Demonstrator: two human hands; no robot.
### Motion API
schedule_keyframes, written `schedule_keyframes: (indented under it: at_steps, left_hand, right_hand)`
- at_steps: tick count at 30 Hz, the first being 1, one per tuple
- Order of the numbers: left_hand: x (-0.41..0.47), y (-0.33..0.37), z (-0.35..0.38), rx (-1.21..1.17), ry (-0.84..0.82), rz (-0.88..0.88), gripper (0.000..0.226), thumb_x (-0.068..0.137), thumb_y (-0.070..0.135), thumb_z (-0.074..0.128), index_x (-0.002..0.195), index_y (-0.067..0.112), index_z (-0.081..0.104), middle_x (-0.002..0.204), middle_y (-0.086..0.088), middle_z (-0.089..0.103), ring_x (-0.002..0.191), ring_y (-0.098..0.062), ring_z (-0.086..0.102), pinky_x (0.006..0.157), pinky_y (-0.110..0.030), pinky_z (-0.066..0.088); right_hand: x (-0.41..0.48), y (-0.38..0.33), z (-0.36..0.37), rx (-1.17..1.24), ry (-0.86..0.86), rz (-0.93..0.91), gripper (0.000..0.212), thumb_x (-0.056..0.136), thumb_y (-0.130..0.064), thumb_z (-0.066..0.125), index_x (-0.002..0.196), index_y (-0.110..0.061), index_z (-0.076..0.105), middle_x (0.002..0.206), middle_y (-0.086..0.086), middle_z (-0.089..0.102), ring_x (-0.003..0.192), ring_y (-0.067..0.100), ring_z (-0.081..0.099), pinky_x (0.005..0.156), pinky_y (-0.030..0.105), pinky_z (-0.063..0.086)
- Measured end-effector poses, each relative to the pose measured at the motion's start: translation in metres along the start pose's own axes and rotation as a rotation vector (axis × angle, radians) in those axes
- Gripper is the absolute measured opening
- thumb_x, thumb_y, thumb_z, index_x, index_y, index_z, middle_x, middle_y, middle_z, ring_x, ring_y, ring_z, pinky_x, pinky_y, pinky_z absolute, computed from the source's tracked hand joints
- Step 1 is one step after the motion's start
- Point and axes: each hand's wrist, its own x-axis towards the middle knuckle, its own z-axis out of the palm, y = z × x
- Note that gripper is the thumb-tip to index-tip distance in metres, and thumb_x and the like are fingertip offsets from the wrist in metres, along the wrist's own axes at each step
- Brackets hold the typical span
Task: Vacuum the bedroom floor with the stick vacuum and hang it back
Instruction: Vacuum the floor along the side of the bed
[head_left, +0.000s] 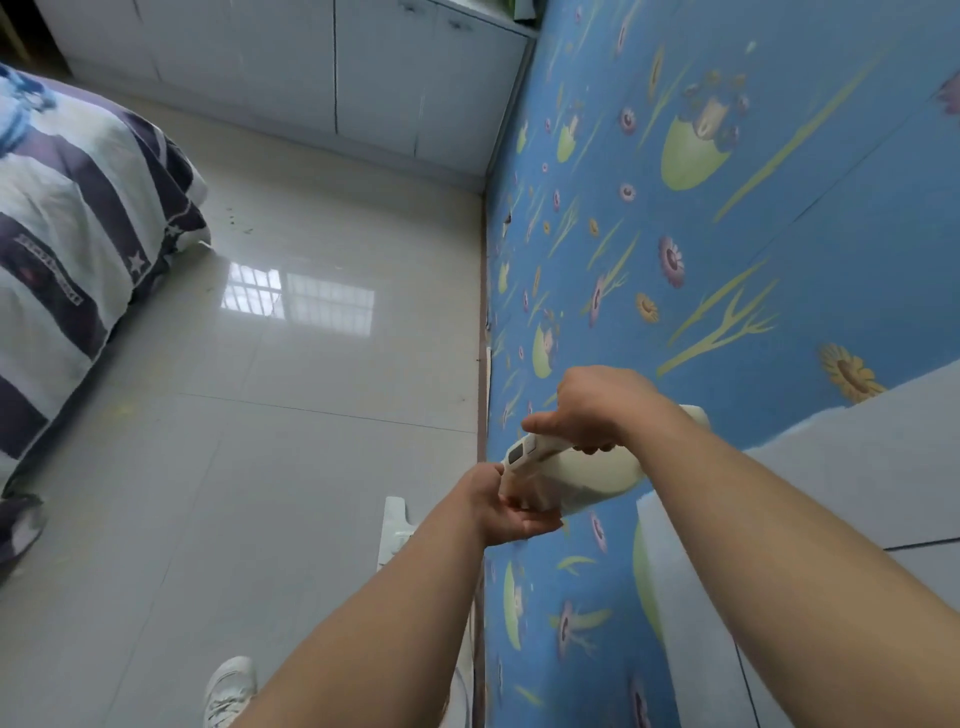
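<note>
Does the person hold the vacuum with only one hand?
No: the right hand grips the top of the vacuum, and the left hand holds it from below.

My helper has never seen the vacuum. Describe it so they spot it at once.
Start at the blue flowered wall. In front of it, the right hand and left hand hold the vacuum: the only cream body, with a small dark screen.

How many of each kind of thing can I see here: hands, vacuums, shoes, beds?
hands: 2, the left hand and the right hand
vacuum: 1
shoe: 1
bed: 1
Total: 5
</note>
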Motion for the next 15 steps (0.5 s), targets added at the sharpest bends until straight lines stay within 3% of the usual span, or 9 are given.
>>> schedule_keyframes:
  at_steps: [3,6,11,15]
  left_hand:
    - [-0.018,0.013,-0.015,-0.05,-0.04,0.015,0.036,0.096,0.009,0.033,0.106,-0.01,0.062,0.112,-0.026,0.062,0.119,-0.042,0.053,0.106,-0.057,0.039]
    - [-0.029,0.023,-0.031,-0.067,-0.04,0.04,0.037,0.097,0.01,0.032,0.107,-0.01,0.062,0.115,-0.027,0.061,0.119,-0.042,0.053,0.109,-0.057,0.037]
    - [-0.051,0.038,-0.07,-0.134,-0.069,0.155,0.04,0.096,0.018,0.044,0.131,0.005,0.06,0.132,-0.023,0.059,0.124,-0.042,0.053,0.106,-0.061,0.039]
    - [-0.09,0.048,-0.094,-0.186,-0.18,0.242,0.04,0.085,0.019,0.061,0.123,0.006,0.065,0.125,-0.019,0.064,0.116,-0.04,0.057,0.103,-0.06,0.041]
  right_hand:
    - [0.004,-0.022,-0.012,0.05,-0.026,-0.003,0.062,0.092,-0.065,0.05,0.057,-0.016,0.058,0.035,-0.007,0.054,0.045,0.016,0.057,0.06,0.029,0.045]
    - [0.005,-0.041,-0.021,0.12,-0.043,-0.016,0.061,0.094,-0.062,0.051,0.058,-0.013,0.057,0.029,-0.008,0.049,0.039,0.015,0.052,0.054,0.027,0.041]
    - [0.008,-0.092,-0.036,0.184,-0.041,-0.116,0.059,0.096,-0.056,0.052,0.06,-0.009,0.059,0.048,0.001,0.056,0.043,0.02,0.051,0.054,0.027,0.043]
    - [0.007,-0.137,-0.046,0.242,-0.048,-0.175,0.054,0.096,-0.053,0.054,0.066,-0.009,0.062,0.054,0.004,0.055,0.046,0.021,0.047,0.054,0.028,0.04]
